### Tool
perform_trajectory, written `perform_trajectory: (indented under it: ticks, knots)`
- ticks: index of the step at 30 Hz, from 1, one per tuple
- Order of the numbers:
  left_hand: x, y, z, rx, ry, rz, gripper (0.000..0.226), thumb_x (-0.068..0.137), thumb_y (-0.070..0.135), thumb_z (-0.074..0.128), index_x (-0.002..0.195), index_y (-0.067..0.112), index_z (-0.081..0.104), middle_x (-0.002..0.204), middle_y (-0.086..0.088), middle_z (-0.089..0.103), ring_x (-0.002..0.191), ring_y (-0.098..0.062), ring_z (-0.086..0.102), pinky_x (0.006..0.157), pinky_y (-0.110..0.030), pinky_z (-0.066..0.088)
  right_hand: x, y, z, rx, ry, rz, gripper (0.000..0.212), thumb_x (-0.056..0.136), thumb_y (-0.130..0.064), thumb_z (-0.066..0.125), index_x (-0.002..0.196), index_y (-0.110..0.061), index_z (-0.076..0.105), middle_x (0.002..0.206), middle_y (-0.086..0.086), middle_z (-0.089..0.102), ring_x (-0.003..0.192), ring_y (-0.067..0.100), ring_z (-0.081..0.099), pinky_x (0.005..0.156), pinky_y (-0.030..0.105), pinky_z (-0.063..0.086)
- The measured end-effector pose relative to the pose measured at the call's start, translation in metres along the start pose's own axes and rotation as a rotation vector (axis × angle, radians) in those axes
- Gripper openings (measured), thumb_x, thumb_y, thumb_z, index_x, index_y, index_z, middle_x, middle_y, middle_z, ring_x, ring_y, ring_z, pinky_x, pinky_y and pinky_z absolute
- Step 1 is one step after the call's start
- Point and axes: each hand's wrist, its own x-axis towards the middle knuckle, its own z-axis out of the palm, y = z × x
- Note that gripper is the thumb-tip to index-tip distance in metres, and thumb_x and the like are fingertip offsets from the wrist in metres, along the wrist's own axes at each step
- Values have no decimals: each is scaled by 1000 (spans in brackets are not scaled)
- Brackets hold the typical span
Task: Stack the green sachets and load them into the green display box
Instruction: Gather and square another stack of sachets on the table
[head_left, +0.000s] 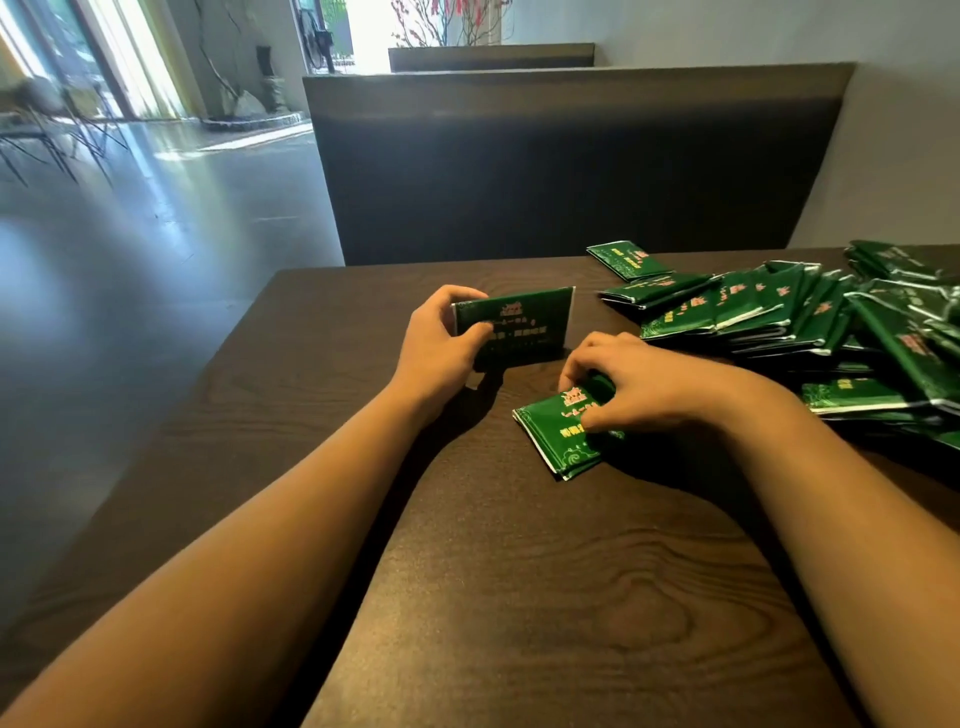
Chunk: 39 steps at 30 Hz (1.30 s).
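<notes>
My left hand (441, 343) grips the left end of an upright set of green sachets (524, 322) standing on edge on the dark wooden table (519, 571). To its right, my right hand (628, 384) has its fingers curled over a small flat stack of green sachets (558, 439) lying on the table. A loose heap of many green sachets (810, 312) spreads over the table's right side. One single sachet (628, 260) lies apart at the heap's far left. No green display box is in view.
A dark booth backrest (571, 166) rises right behind the table's far edge. The table's left edge drops to a glossy grey floor (130, 234). Bare wood lies between my forearms near the front.
</notes>
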Motion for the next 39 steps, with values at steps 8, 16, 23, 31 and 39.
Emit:
perform_trajectory:
  ticks: [8,16,23,31,39]
  knots:
    - [2,-2,0,-26,19,-9,19,100,6,61,117,13,62,114,-2,69,110,-16,68,86,-32,62,5,-4,13,152,219,-70,26,83,-12,67,96,-34,61,85,-8,60,74,4,55,65,21,42]
    - [2,-2,1,-59,27,-45,16,103,7,57,118,12,61,111,1,69,106,-13,68,80,-24,61,-9,-7,-7,-42,-128,69,64,69,-63,80,122,-43,52,128,-13,43,122,12,35,107,44,37]
    - [2,-2,2,-37,21,-48,17,102,6,57,118,11,61,112,-4,69,106,-16,68,78,-24,61,-2,-14,2,107,58,26,59,72,-44,87,114,-34,48,108,-17,57,109,14,56,99,43,40]
    - [2,0,0,-51,-44,-34,17,104,2,51,114,10,62,108,-5,69,105,-20,69,77,-21,59,13,-13,23,-21,825,-148,37,88,-18,49,123,-27,56,109,-6,59,102,19,50,90,38,27]
    - [-7,8,5,-15,-271,7,30,106,35,54,132,21,51,124,3,59,112,-11,64,92,-34,58,29,-4,32,-166,921,14,63,87,-28,72,144,-29,45,147,9,37,136,32,31,107,50,36]
